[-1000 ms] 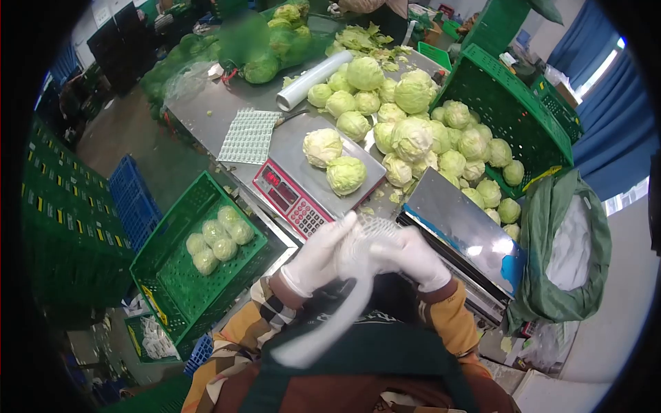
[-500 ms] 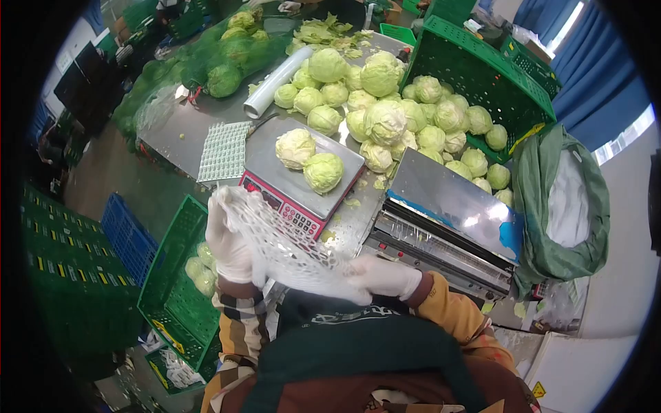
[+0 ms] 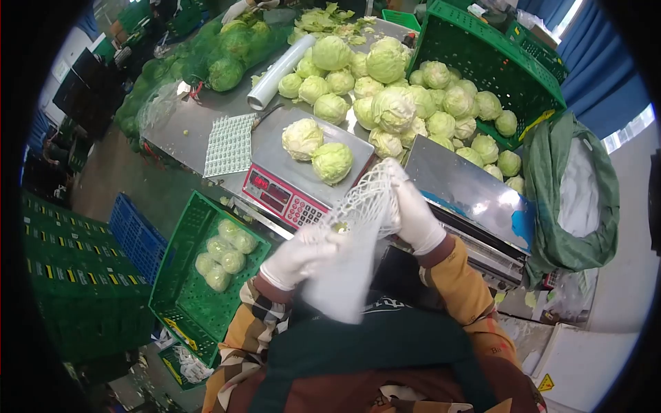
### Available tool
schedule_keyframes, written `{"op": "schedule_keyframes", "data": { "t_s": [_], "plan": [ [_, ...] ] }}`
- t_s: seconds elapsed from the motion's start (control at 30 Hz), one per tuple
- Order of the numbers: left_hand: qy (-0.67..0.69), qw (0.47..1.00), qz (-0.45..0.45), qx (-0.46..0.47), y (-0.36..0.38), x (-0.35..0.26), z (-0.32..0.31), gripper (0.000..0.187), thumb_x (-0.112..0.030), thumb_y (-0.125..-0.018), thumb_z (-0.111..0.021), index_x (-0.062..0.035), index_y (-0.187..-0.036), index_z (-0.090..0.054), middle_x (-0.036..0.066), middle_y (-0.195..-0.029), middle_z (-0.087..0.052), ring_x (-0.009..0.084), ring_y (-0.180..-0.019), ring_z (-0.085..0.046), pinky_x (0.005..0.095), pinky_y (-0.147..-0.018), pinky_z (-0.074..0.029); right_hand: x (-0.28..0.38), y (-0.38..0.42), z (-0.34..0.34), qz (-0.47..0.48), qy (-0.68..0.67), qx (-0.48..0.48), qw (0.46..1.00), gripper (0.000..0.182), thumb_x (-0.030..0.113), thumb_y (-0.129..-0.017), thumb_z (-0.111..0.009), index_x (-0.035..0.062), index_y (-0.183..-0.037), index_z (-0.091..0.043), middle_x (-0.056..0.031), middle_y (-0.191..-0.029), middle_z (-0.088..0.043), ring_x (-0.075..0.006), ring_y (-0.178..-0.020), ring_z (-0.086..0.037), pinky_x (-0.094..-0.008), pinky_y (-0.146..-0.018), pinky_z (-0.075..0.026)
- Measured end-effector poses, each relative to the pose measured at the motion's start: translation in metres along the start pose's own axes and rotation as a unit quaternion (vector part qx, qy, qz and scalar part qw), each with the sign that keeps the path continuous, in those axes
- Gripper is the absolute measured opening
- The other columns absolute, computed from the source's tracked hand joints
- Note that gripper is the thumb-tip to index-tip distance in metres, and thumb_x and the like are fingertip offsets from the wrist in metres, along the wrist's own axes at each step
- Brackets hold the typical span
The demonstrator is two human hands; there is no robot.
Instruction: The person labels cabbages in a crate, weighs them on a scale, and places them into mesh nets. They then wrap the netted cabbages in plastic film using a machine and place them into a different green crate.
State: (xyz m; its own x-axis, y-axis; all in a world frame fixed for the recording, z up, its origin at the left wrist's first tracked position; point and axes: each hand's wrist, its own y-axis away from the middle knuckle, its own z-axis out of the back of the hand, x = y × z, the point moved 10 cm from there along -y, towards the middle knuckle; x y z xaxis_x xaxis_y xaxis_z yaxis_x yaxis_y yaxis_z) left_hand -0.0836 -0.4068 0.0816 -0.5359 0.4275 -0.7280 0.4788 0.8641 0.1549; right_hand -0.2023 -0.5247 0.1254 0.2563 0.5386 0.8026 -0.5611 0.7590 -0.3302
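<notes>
A white mesh bag (image 3: pixel 348 275) is stretched between my two gloved hands, its lower part blurred by motion. My left hand (image 3: pixel 301 256) grips one side of it in front of the scale. My right hand (image 3: pixel 412 213), raised higher, pinches the net's upper end near the scale's right corner. Two trimmed cabbages (image 3: pixel 303 139) sit side by side on the steel pan of the red-fronted digital scale (image 3: pixel 282 199), touching nothing of mine. The scale's red display is lit, but its figures are too blurred to read.
Loose cabbages (image 3: pixel 394 110) are heaped behind the scale, spilling from a tipped green crate (image 3: pixel 492 65). A wrapping machine (image 3: pixel 475 196) stands right, a film roll (image 3: pixel 281 72) and a label sheet (image 3: pixel 229 146) left. Below, another green crate (image 3: pixel 182 275) holds several wrapped cabbages.
My right hand has risen to the upper right with one end of the net, while my left hand has come down and inward. The net now hangs steeply instead of lying across.
</notes>
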Motion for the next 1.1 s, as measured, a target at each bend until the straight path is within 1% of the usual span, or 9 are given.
{"op": "schedule_keyframes", "data": {
  "t_s": [0.2, 0.23, 0.33, 0.47, 0.57, 0.73, 0.8, 0.93, 1.1],
  "plan": [
    [-0.617, 0.702, -0.282, -0.217, 0.018, -0.093, 0.007, 0.026, -0.021, -0.084, -0.065, -0.0053, -0.105, -0.067, 0.008, -0.081, -0.069, 0.0202, -0.069, -0.066, 0.0287, -0.065, -0.053, 0.012, 0.008, -0.025, -0.002, -0.128, 0.011, 0.992, 0.028, 0.009, -0.090, -0.051, -0.0043, -0.112, -0.060, -0.0168, -0.111, -0.062, -0.0280, -0.103, -0.056, -0.0340, -0.092, -0.044],
    [-0.217, 0.944, -0.165, -0.186, 0.006, -0.067, 0.035, 0.029, -0.021, -0.090, -0.060, -0.0026, -0.112, -0.062, 0.010, -0.104, -0.068, 0.0213, -0.091, -0.066, 0.0288, -0.081, -0.053, 0.009, 0.006, -0.026, -0.034, -0.190, 0.020, 0.981, 0.028, 0.013, -0.094, -0.050, -0.0045, -0.113, -0.060, -0.0114, -0.104, -0.065, -0.0187, -0.093, -0.059, -0.0295, -0.084, -0.048],
    [-0.034, 0.947, -0.212, -0.240, 0.013, -0.055, 0.057, 0.032, -0.020, -0.094, -0.055, 0.0003, -0.119, -0.056, 0.012, -0.119, -0.061, 0.0199, -0.107, -0.060, 0.0317, -0.092, -0.048, -0.026, 0.019, -0.045, -0.276, -0.442, 0.010, 0.854, 0.027, 0.015, -0.097, -0.051, -0.0045, -0.112, -0.062, -0.0029, -0.090, -0.067, -0.0066, -0.074, -0.060, -0.0230, -0.066, -0.049],
    [0.212, 0.916, -0.311, -0.137, 0.020, -0.082, 0.058, 0.037, -0.030, -0.101, -0.045, -0.0026, -0.124, -0.053, 0.013, -0.121, -0.061, 0.0279, -0.118, -0.055, 0.0499, -0.105, -0.040, -0.028, 0.050, -0.076, -0.309, -0.354, 0.193, 0.861, 0.027, 0.017, -0.096, -0.054, -0.0042, -0.111, -0.062, 0.0001, -0.083, -0.064, -0.0045, -0.063, -0.054, -0.0208, -0.055, -0.044],
    [0.276, 0.889, -0.327, -0.163, 0.023, -0.071, 0.065, 0.032, -0.027, -0.102, -0.043, -0.0038, -0.121, -0.054, 0.012, -0.114, -0.062, 0.0239, -0.102, -0.062, 0.0405, -0.092, -0.050, -0.026, 0.059, -0.090, -0.308, -0.351, 0.272, 0.842, 0.028, 0.021, -0.096, -0.057, -0.0028, -0.107, -0.063, 0.0017, -0.075, -0.060, -0.0046, -0.053, -0.048, -0.0208, -0.048, -0.039],
    [0.253, 0.922, -0.167, -0.241, 0.024, -0.038, 0.023, 0.030, -0.023, -0.101, -0.043, -0.0024, -0.120, -0.052, 0.007, -0.100, -0.064, 0.0168, -0.086, -0.064, 0.0302, -0.075, -0.053, -0.111, 0.025, -0.047, -0.326, -0.436, -0.034, 0.838, 0.026, 0.019, -0.099, -0.047, 0.0011, -0.111, -0.061, -0.0071, -0.083, -0.067, -0.0160, -0.067, -0.064, -0.0277, -0.058, -0.051],
    [0.123, 0.985, -0.117, -0.023, 0.015, -0.038, 0.020, 0.025, -0.015, -0.096, -0.050, -0.0015, -0.117, -0.053, 0.004, -0.087, -0.063, 0.0113, -0.064, -0.060, 0.0218, -0.055, -0.047, -0.099, 0.009, -0.035, -0.326, -0.515, -0.124, 0.783, 0.027, 0.022, -0.100, -0.044, 0.0014, -0.110, -0.060, -0.0093, -0.089, -0.068, -0.0207, -0.074, -0.066, -0.0330, -0.063, -0.054],
    [-0.196, 0.862, -0.194, -0.424, 0.015, -0.049, 0.179, 0.019, -0.017, -0.091, -0.061, -0.0038, -0.078, -0.060, -0.002, -0.062, -0.054, 0.0025, -0.052, -0.046, 0.0196, -0.047, -0.036, -0.117, 0.007, -0.063, -0.360, -0.565, -0.209, 0.712, 0.036, 0.032, -0.102, -0.042, 0.0008, -0.110, -0.058, -0.0116, -0.104, -0.067, -0.0266, -0.090, -0.068, -0.0430, -0.081, -0.056],
    [-0.325, 0.727, -0.253, -0.550, -0.015, -0.113, 0.242, 0.018, -0.018, -0.091, -0.058, -0.0007, -0.086, -0.059, 0.005, -0.073, -0.060, 0.0120, -0.062, -0.054, 0.0290, -0.058, -0.044, -0.173, 0.014, -0.111, -0.407, -0.368, -0.294, 0.783, 0.056, 0.050, -0.099, -0.045, -0.0023, -0.104, -0.064, -0.0108, -0.098, -0.067, -0.0198, -0.086, -0.061, -0.0350, -0.077, -0.048]
  ]
}}
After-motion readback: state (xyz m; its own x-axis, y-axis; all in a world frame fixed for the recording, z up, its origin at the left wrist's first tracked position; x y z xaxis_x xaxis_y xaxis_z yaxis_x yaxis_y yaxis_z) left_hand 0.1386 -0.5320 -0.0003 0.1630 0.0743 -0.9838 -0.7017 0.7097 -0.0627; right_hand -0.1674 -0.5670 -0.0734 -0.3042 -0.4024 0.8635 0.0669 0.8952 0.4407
